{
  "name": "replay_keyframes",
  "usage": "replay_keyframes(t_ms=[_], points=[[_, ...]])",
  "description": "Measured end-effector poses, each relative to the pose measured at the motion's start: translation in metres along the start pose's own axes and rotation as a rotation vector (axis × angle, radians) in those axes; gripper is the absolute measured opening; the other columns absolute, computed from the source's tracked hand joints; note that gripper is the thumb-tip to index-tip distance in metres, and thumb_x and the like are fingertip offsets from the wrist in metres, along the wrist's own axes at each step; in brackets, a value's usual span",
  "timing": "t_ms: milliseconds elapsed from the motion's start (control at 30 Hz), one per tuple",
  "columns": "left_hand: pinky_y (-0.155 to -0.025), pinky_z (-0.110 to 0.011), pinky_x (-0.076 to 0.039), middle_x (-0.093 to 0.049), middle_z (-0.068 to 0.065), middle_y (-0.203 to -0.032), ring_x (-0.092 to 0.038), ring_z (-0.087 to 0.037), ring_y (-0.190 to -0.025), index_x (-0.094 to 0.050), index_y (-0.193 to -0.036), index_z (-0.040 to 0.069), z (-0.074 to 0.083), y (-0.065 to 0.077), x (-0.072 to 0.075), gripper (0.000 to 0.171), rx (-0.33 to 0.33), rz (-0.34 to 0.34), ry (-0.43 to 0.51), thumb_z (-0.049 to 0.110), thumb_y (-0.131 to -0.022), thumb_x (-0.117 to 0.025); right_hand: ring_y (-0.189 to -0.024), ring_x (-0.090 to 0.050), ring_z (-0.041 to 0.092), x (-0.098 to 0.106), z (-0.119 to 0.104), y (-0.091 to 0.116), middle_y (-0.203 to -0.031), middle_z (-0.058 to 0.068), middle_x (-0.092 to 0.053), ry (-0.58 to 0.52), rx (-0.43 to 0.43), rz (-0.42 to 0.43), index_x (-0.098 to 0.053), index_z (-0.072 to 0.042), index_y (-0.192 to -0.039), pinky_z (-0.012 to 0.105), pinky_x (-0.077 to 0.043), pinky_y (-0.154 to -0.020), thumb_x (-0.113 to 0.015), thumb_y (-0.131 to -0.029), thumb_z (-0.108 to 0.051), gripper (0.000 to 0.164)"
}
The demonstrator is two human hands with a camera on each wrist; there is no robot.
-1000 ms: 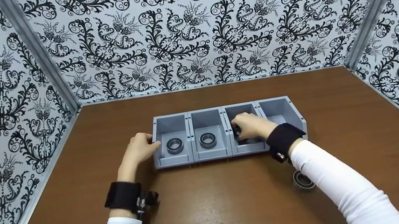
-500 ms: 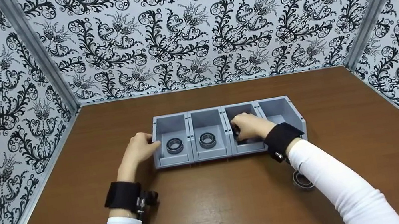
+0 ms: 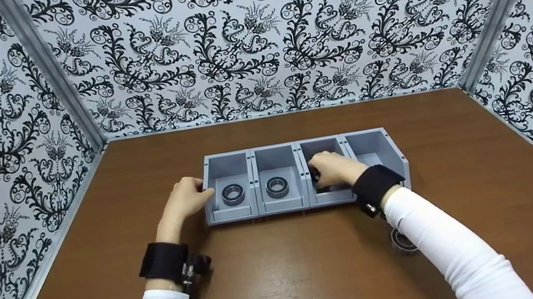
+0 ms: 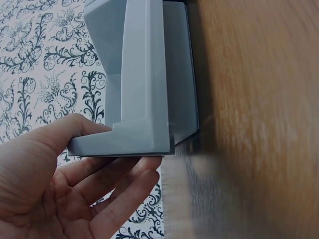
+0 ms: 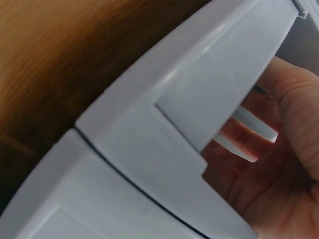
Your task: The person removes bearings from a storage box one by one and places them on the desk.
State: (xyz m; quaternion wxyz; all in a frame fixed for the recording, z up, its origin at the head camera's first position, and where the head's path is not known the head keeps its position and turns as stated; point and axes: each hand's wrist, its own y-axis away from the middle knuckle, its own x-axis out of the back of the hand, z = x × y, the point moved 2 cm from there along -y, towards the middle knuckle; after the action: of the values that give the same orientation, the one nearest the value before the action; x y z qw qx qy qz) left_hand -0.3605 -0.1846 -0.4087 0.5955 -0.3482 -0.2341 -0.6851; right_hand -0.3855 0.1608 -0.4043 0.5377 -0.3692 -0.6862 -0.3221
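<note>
A row of joined grey storage bins [image 3: 282, 206] stands on the brown table. One ball bearing [image 3: 233, 194] lies flat in the leftmost bin, and a second bearing [image 3: 277, 187] in the bin beside it. My left hand [image 3: 187, 198] grips the outer left wall of the row; in the left wrist view its thumb hooks over the rim, fingers underneath and outside. My right hand [image 3: 333, 168] reaches down into the third bin, fingers curled on a dark bearing [image 3: 314, 174] that is mostly hidden. In the right wrist view the bin wall [image 5: 214, 69] covers the fingertips.
Another bearing [image 3: 402, 241] lies on the table [image 3: 287, 276] in front of the row, partly covered by the right forearm. The rightmost bin [image 3: 371, 145] shows no bearing in its visible part. Patterned wall panels [image 3: 253, 38] enclose the table at the back and sides.
The right forearm and wrist have shifted very slightly left, while the right hand stays inside the third bin. The left hand and the bins hold their places.
</note>
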Motion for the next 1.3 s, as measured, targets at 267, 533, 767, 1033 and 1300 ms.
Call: replay_keyframes(t_ms=[267, 533, 767, 1033, 1300], points=[[-0.065, -0.033, -0.041, -0.06, -0.006, -0.074, -0.051, -0.021, -0.068, -0.072, -0.088, -0.003, 0.0002, 0.0006, -0.0008, 0.018, -0.001, 0.003, 0.005, 0.013, -0.094, -0.067, -0.08, -0.059, 0.03, -0.0003, 0.0006, 0.0012, -0.082, 0.007, -0.058, 0.002, -0.007, 0.004, -0.06, -0.005, -0.078, 0.049, -0.053, -0.077, -0.077, -0.075, -0.005, 0.017], [-0.063, -0.031, -0.036, -0.049, 0.002, -0.065, -0.045, -0.017, -0.063, -0.064, -0.074, 0.004, -0.0008, 0.0013, -0.0012, 0.021, -0.007, 0.002, 0.004, 0.013, -0.094, -0.065, -0.075, -0.056, 0.026, -0.0008, -0.0011, 0.0003, -0.079, 0.005, -0.056, 0.015, 0.012, 0.008, -0.06, -0.006, -0.074, 0.046, -0.052, -0.073, -0.081, -0.074, -0.007, 0.022], [-0.062, -0.031, -0.038, -0.052, 0.001, -0.065, -0.047, -0.017, -0.062, -0.067, -0.077, 0.002, -0.0006, 0.0012, -0.001, 0.02, -0.024, 0.007, 0.006, 0.012, -0.094, -0.067, -0.075, -0.057, 0.026, -0.0015, 0.0, 0.0002, -0.08, 0.006, -0.057, 0.011, 0.019, 0.018, -0.059, -0.009, -0.073, 0.046, -0.053, -0.073, -0.085, -0.073, -0.009, 0.027], [-0.061, -0.031, -0.038, -0.053, 0.001, -0.066, -0.048, -0.017, -0.062, -0.067, -0.077, 0.002, -0.0018, 0.0005, -0.0015, 0.019, -0.028, 0.011, 0.009, 0.012, -0.094, -0.067, -0.077, -0.058, 0.028, 0.0006, -0.0005, 0.0025, -0.081, 0.007, -0.058, 0.028, 0.049, 0.038, -0.06, -0.007, -0.075, 0.048, -0.054, -0.074, -0.084, -0.072, -0.007, 0.023], [-0.063, -0.031, -0.041, -0.06, -0.003, -0.072, -0.051, -0.019, -0.065, -0.073, -0.086, -0.001, -0.0009, 0.0004, -0.0004, 0.017, -0.003, 0.006, 0.012, 0.013, -0.095, -0.067, -0.08, -0.06, 0.031, 0.0045, -0.0007, 0.0029, -0.084, 0.009, -0.059, 0.028, 0.049, 0.038, -0.062, -0.006, -0.078, 0.05, -0.054, -0.076, -0.08, -0.072, -0.006, 0.019]])
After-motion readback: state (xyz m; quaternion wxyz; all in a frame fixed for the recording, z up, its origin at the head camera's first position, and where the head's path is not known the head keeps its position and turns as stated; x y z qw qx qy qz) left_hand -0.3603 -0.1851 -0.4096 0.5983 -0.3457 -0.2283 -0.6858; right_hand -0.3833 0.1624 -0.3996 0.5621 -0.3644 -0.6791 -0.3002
